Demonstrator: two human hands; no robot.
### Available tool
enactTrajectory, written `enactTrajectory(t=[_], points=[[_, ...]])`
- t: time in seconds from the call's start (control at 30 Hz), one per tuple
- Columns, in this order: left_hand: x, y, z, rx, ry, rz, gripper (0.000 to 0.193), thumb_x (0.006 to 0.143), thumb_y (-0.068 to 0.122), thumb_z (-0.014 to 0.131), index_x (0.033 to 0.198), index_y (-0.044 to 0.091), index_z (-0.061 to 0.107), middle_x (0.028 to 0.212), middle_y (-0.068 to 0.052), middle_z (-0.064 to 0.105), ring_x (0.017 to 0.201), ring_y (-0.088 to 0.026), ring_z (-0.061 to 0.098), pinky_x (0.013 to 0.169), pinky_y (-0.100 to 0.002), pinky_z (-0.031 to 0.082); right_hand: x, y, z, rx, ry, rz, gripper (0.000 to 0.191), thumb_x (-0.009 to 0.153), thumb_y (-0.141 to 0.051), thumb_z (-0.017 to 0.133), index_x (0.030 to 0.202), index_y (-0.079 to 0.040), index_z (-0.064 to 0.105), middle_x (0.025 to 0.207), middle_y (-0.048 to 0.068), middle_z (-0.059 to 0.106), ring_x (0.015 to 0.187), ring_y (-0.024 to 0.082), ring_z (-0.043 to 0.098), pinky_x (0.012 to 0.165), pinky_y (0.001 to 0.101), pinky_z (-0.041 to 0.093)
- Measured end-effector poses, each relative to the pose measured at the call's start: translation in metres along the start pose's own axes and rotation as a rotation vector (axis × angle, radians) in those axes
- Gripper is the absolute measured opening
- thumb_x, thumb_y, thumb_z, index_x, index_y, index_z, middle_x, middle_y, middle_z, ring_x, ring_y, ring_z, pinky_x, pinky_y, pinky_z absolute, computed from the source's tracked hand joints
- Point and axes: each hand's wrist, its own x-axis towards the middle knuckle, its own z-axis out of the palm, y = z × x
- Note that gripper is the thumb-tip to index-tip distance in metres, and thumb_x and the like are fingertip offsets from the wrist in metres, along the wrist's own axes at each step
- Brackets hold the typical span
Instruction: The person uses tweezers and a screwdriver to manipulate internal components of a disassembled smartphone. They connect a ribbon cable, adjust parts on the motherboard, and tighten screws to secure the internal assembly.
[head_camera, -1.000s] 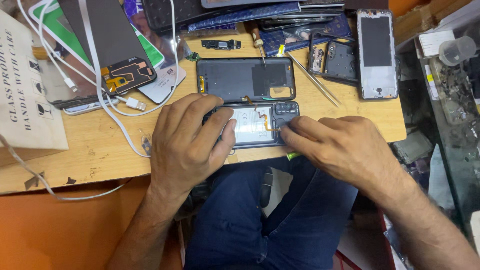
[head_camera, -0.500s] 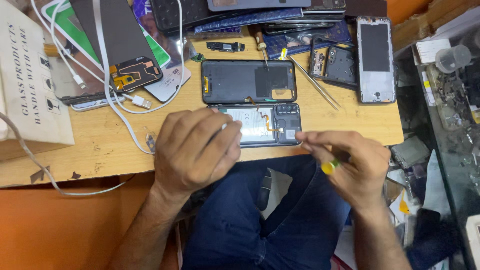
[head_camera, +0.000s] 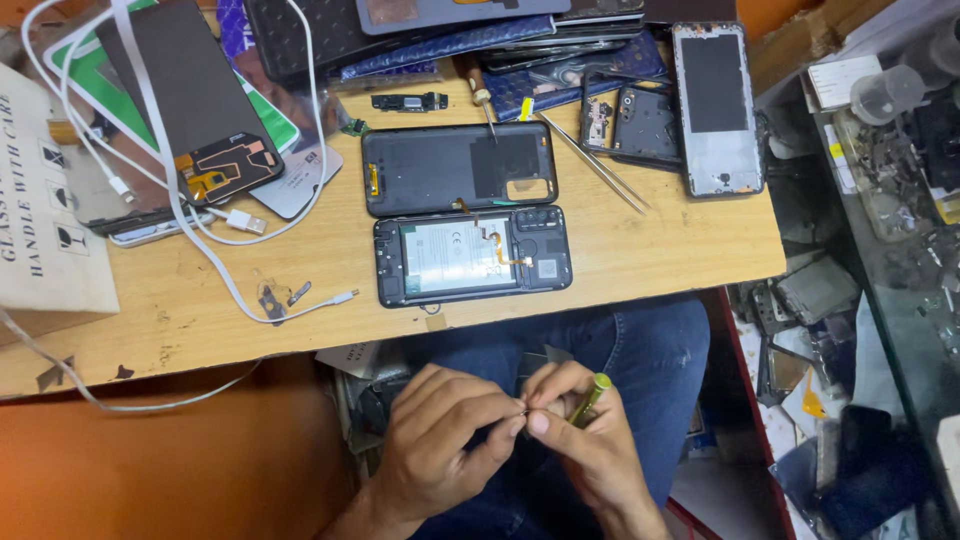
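Note:
An opened phone (head_camera: 472, 256) lies on the wooden table (head_camera: 650, 250) with its battery and boards showing. Its black back cover (head_camera: 458, 168) lies just behind it, joined by a thin flex cable. Both hands are off the table, over my lap in blue jeans. My right hand (head_camera: 590, 450) holds a small screwdriver with a yellow-green handle (head_camera: 590, 397). My left hand (head_camera: 445, 445) meets it, the fingertips pinching at the tool's tip, where something tiny may be held but is too small to tell.
Metal tweezers (head_camera: 598, 165) lie right of the back cover. A phone frame (head_camera: 716, 108) and several other phone parts crowd the table's far edge. White cables (head_camera: 200, 230), a display panel (head_camera: 190, 100) and a cardboard box (head_camera: 45, 220) sit at left. A cluttered glass shelf (head_camera: 890, 200) stands right.
Both hands have left the opened phone and dropped below the table edge to my lap. The right hand carried the screwdriver down, and the left hand's fingertips now meet at its tip.

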Motion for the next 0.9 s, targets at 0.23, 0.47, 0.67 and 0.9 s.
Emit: enactTrajectory(t=[0.23,0.47,0.67,0.9], points=[[0.012,0.000,-0.005,0.127,-0.168,0.024,0.017,0.082,0.011,0.082,0.093,0.007,0.069,0.085,-0.004,0.070,0.076,-0.020,0.068,0.067,-0.034,0.047,-0.005,-0.029,0.009,-0.949,0.102,-0.303,0.019,0.080,-0.001,0.083,0.098,-0.004,0.078,0.092,0.006,0.078,0.069,0.009,0.065,0.058,0.0206,0.049],[0.032,0.003,-0.019,0.165,-0.158,0.090,0.018,0.085,0.014,0.083,0.095,0.007,0.071,0.088,-0.004,0.071,0.079,-0.020,0.069,0.071,-0.035,0.049,0.005,-0.056,0.003,-0.820,0.014,-0.433,0.018,0.087,0.005,0.072,0.105,0.001,0.074,0.096,0.011,0.073,0.085,0.011,0.068,0.072,0.0214,0.053],[0.060,-0.024,-0.057,0.370,-0.022,0.088,0.013,0.084,0.008,0.083,0.092,0.007,0.073,0.087,-0.004,0.073,0.079,-0.021,0.069,0.071,-0.037,0.048,0.044,-0.067,-0.006,-0.015,0.153,-0.262,0.014,0.098,-0.001,0.067,0.111,-0.001,0.065,0.096,0.015,0.073,0.049,0.004,0.040,0.046,0.0191,0.030],[0.068,-0.039,-0.054,0.549,0.031,0.070,0.014,0.085,0.009,0.083,0.094,0.005,0.072,0.089,-0.006,0.071,0.084,-0.024,0.068,0.074,-0.038,0.047,0.060,-0.073,0.006,0.030,0.227,-0.216,0.011,0.098,-0.005,0.066,0.109,-0.003,0.066,0.098,0.014,0.074,0.046,0.003,0.036,0.043,0.0196,0.027]])
